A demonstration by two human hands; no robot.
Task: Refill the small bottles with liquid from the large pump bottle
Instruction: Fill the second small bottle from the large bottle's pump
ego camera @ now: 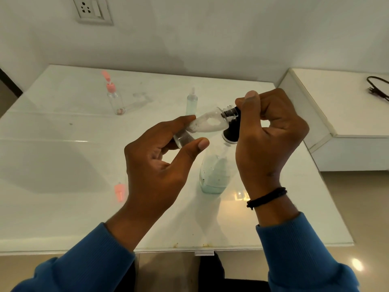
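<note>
No brand, label or writing can be read on any item.

Socket [92, 9]: white, set in the wall at upper left.

Pink-capped bottle [115, 97]: small, clear, upright at the far left of the table [52, 165]; its pink cap is flipped up, and a trace of pink is seen at its base.

Pink cap [120, 191]: lies loose on the glossy white tabletop, near the left wrist.

Left hand [156, 163]: the base of the tilted bottle [207, 123] is pinched between forefinger and thumb; the other fingers are curled beneath. The sleeve is blue.

Tilted bottle: small, clear, held in the air above the table's middle, neck raised toward the right. White foam or residue is seen inside it.

Clear bottle [192, 102]: small, upright behind the hands, with a clear top and pale blue-green liquid.

Pump bottle [213, 171]: large, clear, upright on the table below the hands, with pale blue-green liquid low in its body and a black collar at its neck.

Right hand [271, 131]: the fingers are curled round a black part at the tilted bottle's neck; whether it is that bottle's cap or the pump's head cannot be told. A black band [267, 198] is worn on the wrist.

Cable [377, 87]: black, on the white ledge at far right.
</note>
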